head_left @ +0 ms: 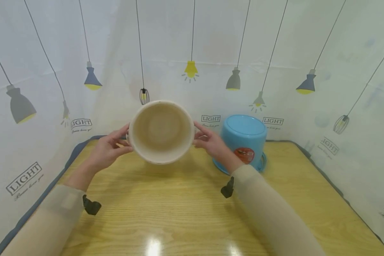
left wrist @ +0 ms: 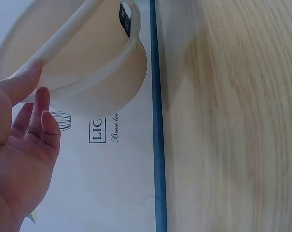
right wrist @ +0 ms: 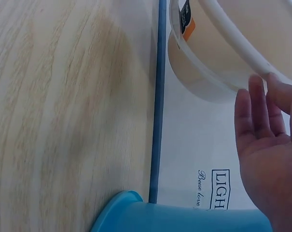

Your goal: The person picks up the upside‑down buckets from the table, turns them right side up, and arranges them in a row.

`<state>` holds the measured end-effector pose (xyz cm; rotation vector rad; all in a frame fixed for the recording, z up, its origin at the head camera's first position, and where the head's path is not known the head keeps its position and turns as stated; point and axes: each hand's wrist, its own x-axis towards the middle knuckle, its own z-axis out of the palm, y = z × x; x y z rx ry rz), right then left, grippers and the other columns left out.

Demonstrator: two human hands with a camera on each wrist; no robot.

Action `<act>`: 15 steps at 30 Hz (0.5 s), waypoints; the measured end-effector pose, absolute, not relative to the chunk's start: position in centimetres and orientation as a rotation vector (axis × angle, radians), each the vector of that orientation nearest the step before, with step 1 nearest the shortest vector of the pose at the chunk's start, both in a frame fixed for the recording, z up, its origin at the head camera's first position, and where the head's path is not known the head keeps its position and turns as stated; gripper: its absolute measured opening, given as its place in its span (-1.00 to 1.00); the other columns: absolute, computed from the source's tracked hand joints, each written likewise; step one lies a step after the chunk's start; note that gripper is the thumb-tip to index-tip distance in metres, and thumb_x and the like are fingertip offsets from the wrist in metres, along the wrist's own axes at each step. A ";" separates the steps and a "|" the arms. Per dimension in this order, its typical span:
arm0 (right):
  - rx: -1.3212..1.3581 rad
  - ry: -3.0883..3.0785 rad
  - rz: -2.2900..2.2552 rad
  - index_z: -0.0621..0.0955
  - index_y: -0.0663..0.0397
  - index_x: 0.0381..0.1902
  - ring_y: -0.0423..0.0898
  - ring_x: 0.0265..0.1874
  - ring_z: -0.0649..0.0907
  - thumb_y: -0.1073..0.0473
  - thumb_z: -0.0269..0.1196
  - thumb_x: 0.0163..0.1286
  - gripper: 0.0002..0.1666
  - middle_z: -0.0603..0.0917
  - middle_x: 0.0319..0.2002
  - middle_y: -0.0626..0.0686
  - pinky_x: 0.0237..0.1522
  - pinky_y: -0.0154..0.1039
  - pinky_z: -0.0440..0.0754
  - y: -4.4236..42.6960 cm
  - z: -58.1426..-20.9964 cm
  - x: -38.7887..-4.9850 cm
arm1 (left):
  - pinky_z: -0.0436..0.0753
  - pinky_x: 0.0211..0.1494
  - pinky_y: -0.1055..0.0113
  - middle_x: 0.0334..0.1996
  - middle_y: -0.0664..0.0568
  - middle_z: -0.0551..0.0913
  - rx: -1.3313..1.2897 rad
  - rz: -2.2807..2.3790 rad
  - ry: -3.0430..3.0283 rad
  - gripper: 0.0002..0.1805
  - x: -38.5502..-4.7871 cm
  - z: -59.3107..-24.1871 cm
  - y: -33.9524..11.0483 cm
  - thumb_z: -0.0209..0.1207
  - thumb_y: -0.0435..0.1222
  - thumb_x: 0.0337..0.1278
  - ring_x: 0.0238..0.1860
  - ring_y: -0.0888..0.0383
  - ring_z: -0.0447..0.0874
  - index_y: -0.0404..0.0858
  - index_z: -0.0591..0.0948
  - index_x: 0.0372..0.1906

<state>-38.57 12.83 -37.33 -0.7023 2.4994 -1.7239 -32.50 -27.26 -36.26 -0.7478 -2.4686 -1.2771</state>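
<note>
The blue bucket [head_left: 244, 137] stands upside down on the worktop [head_left: 140, 209] — base [head_left: 246, 124] uppermost — with a red sticker [head_left: 244, 155] on its side toward the person and a handle [head_left: 263, 163] low on its right. To the left of the blue bucket, held up off the worktop, is the cream bucket [head_left: 161, 131], tipped so that its mouth faces the person and the pale inside shows down to the bottom. 2 grips hold it, 1 at each side. The left grip [head_left: 107, 149], on the side farther from the blue bucket, pinches the rim [left wrist: 63, 35] between thumb and fingers. The right grip [head_left: 211, 144], on the side nearer the blue bucket, pinches the opposite part of that rim in the same way; its wrist passes in front of the blue bucket. A dark and orange label [right wrist: 186, 21] shows on the cream bucket (its print is too small to read). Pale sleeves [head_left: 272, 206] cover both forearms, with 1 black device [head_left: 227, 188] at each cuff. Behind the blue bucket is a white backdrop [head_left: 166, 28], printed with 9 lamps [head_left: 191, 69] and the repeated word LIGHT [head_left: 211, 118].
</note>
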 end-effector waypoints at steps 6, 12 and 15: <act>-0.805 2.554 -1.646 0.30 -0.42 0.74 0.15 0.37 0.67 0.15 0.36 0.62 -0.12 0.63 0.41 0.15 0.40 0.11 0.73 13.4 -37.1 -38.8 | 0.69 0.18 0.58 0.63 -0.15 0.44 -0.733 -1.260 -2.520 -0.05 -32.2 -35.7 -27.5 0.40 -0.34 0.47 0.31 0.01 0.69 0.12 0.20 0.78; -0.888 2.376 -1.708 0.18 -0.49 0.78 0.17 0.61 0.49 0.15 0.27 0.69 -0.11 0.31 0.74 -0.05 0.61 0.21 0.51 13.6 -37.0 -38.5 | 0.64 0.34 0.56 0.75 -0.15 0.23 -0.811 -1.558 -2.506 -0.05 -32.3 -35.6 -27.7 0.29 -0.36 0.58 0.63 -0.36 0.35 0.25 0.09 0.80; -0.894 2.338 -1.711 0.15 -0.59 0.77 0.12 0.64 0.46 0.11 0.24 0.72 -0.12 0.29 0.75 -0.10 0.65 0.22 0.44 13.6 -36.9 -38.2 | 0.61 0.35 0.57 0.77 -0.11 0.20 -0.790 -1.598 -2.535 -0.06 -32.0 -35.5 -27.7 0.26 -0.29 0.63 0.66 -0.35 0.32 0.35 0.05 0.79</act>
